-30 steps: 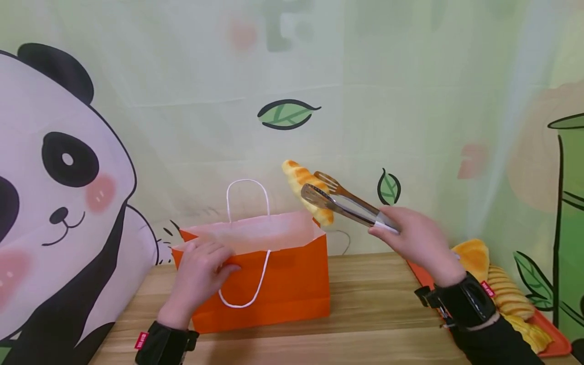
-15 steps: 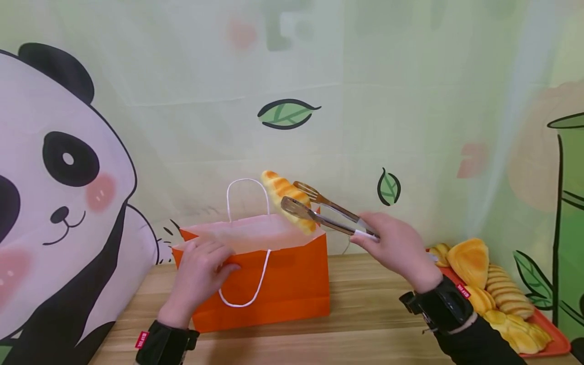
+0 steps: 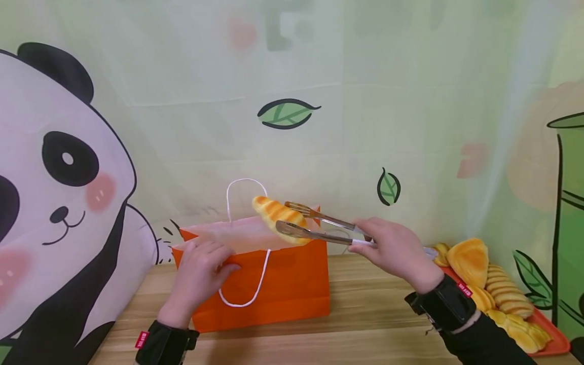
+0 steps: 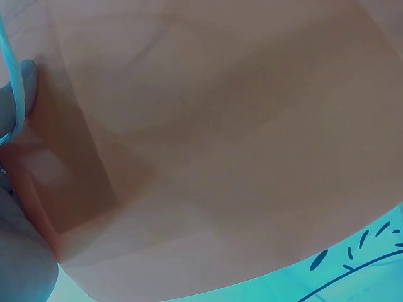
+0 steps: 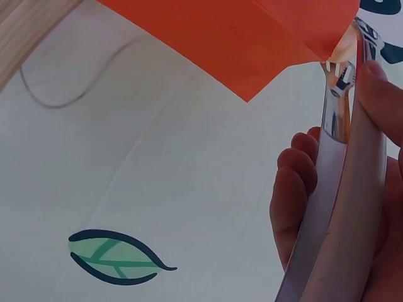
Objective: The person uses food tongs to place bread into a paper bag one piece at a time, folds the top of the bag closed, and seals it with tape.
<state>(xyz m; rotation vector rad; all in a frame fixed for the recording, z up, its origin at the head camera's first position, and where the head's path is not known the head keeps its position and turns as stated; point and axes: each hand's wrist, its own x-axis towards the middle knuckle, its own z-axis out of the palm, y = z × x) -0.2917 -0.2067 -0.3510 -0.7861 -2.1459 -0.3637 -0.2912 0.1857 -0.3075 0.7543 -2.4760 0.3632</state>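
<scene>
An orange paper bag [image 3: 283, 284] with white cord handles stands upright on the table, its top spread apart. My left hand [image 3: 205, 274] pinches the near rim at the bag's left side; in the left wrist view the pale inside of the bag [image 4: 252, 138] fills most of the picture. My right hand [image 3: 392, 251] grips metal tongs [image 3: 328, 238], also seen from behind in the right wrist view as tongs [image 5: 352, 201]. Between the tongs' tips a croissant-shaped bread [image 3: 278, 215] is held, tilted, over the right part of the bag's mouth.
At the right of the wooden table [image 3: 365, 324], an orange tray [image 3: 558, 344] holds several breads [image 3: 470, 261], partly behind my right forearm. A printed backdrop [image 3: 410, 101] with a panda and leaves hangs close behind the bag.
My right hand has moved left and slightly down, bringing the tongs and bread from right of the bag to over its mouth. The left hand and bag have stayed put.
</scene>
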